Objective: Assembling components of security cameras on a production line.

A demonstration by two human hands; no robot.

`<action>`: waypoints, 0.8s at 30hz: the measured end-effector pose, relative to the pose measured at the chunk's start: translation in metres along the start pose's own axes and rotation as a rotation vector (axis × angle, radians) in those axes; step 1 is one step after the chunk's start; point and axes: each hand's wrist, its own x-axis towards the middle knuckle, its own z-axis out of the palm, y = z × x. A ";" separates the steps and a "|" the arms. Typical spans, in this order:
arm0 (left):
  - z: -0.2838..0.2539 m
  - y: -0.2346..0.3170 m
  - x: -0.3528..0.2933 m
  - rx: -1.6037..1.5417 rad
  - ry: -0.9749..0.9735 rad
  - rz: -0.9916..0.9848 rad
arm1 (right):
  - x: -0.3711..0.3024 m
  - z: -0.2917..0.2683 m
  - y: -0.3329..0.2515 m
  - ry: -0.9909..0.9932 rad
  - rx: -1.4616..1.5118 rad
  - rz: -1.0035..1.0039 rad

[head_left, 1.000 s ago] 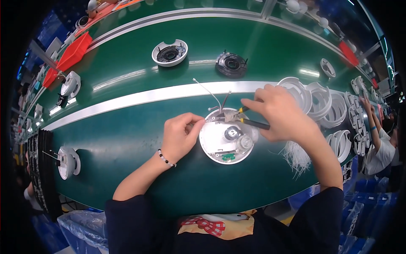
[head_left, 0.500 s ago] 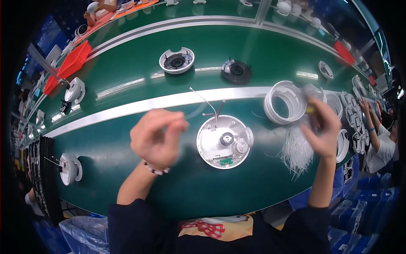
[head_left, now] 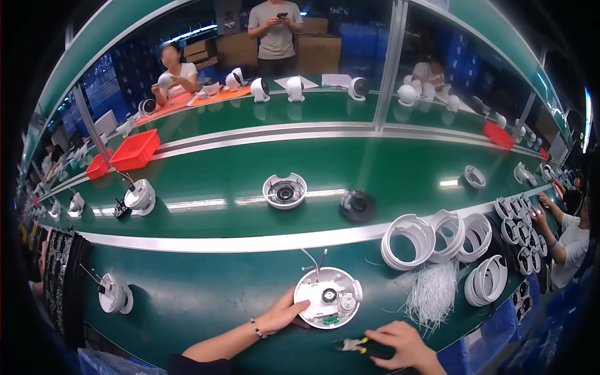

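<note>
A round white housing lies face up on the green bench, with a black round part, a small green circuit board and wires rising from its far edge. My left hand grips the housing's left rim, thumb over the inside and fingers partly hidden beneath. Just to the right and nearer to me, my right hand is closed around a pair of cutting pliers with yellow and black handles. Their jaws point left, apart from the housing.
White rings and a pile of thin white strips occupy the right. Another white unit stands left. Beyond the metal rail, a white bowl-shaped shell and a black disc rest on green. A co-worker's arm reaches in at right.
The view has tilted up. My left hand has come down from the air onto the housing's rim. My right hand has moved from beside the strips toward me, in front of the housing.
</note>
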 end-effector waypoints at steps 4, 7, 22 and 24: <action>-0.012 -0.001 0.002 -0.201 -0.074 0.040 | 0.008 0.025 -0.021 -0.142 0.105 0.013; -0.037 0.032 0.000 -0.465 0.042 0.205 | 0.009 0.046 -0.020 -0.102 0.041 -0.003; -0.099 0.094 0.111 -0.569 0.624 0.614 | 0.060 -0.019 0.026 0.418 -0.241 -0.029; -0.048 0.083 0.122 -0.238 0.425 0.550 | 0.056 -0.047 0.050 0.654 -0.357 0.077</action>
